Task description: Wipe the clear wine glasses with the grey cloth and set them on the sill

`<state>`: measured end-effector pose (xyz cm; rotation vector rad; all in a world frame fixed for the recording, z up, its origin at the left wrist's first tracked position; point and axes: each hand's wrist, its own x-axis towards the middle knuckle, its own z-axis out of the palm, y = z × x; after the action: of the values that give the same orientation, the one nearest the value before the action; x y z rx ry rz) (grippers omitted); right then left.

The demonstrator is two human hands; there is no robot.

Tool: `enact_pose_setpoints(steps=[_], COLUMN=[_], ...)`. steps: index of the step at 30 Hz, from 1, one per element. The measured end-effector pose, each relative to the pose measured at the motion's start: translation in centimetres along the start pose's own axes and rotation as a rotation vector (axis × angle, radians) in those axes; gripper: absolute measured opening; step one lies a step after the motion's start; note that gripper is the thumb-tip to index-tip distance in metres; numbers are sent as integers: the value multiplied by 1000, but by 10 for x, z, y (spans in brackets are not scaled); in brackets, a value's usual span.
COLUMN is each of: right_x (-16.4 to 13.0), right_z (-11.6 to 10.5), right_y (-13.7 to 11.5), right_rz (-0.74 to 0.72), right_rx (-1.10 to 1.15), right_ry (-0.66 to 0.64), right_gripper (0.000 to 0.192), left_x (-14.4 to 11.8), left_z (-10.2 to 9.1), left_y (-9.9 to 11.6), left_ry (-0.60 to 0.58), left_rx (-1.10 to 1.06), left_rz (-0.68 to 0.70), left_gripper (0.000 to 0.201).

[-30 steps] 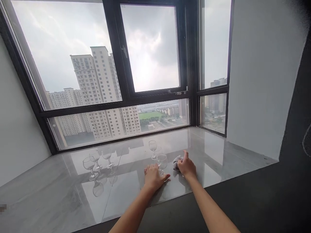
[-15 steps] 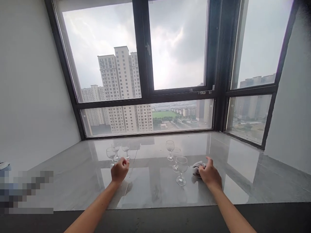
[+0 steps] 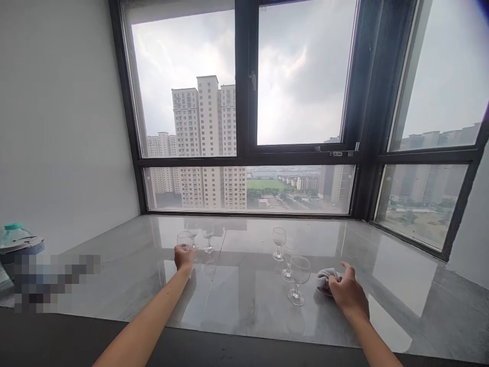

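Note:
My left hand (image 3: 184,256) is stretched out to the left group of clear wine glasses, its fingers closed around the stem of the nearest glass (image 3: 184,238). Two more glasses (image 3: 208,235) stand just behind it. My right hand (image 3: 347,294) rests on the grey marble sill (image 3: 244,300) and grips a crumpled grey cloth (image 3: 324,279). Left of the cloth stand three other glasses, the nearest one (image 3: 299,271) close to the hand and the farthest (image 3: 278,237) toward the window.
A large black-framed window (image 3: 244,127) runs along the back of the sill, with white walls at both ends. A bottle with a green cap (image 3: 14,232) sits at the far left. A dark ledge (image 3: 76,339) borders the sill's front.
My left hand left the glass beside the cloth and moved left to the other group of glasses, closing on one. The right hand stays on the cloth. The view turned left.

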<state>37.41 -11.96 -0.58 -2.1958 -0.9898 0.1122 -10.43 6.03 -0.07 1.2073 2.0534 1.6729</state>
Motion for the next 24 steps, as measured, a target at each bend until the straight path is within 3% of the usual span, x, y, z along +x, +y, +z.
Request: enact_pose_setpoints(steps=[4, 6, 11, 16, 18, 21, 24], right_x=[2, 3, 3, 2, -1, -15, -46], right_z=[2, 2, 3, 3, 1, -6, -9], right_y=[1, 2, 3, 4, 6, 9, 6], right_rz=[-4, 0, 14, 71, 84, 50, -174], right_rx=[-3, -6, 25, 105, 184, 345, 518], right_ry=[11, 7, 25, 68, 173, 481, 683], right_gripper=[64, 63, 64, 65, 63, 60, 58], left_x=[-25, -47, -103, -114, -107, -98, -98], left_z=[2, 10, 36, 41, 38, 36, 39], left_y=[9, 21, 47, 41, 35, 31, 32], left_ry=[-73, -155, -354, -374, -357, -343, -344], left_rx=[21, 19, 97, 203, 215, 210, 191], left_rz=[21, 120, 557, 641, 627, 582, 545], left_gripper=[12, 11, 12, 16, 17, 16, 16])
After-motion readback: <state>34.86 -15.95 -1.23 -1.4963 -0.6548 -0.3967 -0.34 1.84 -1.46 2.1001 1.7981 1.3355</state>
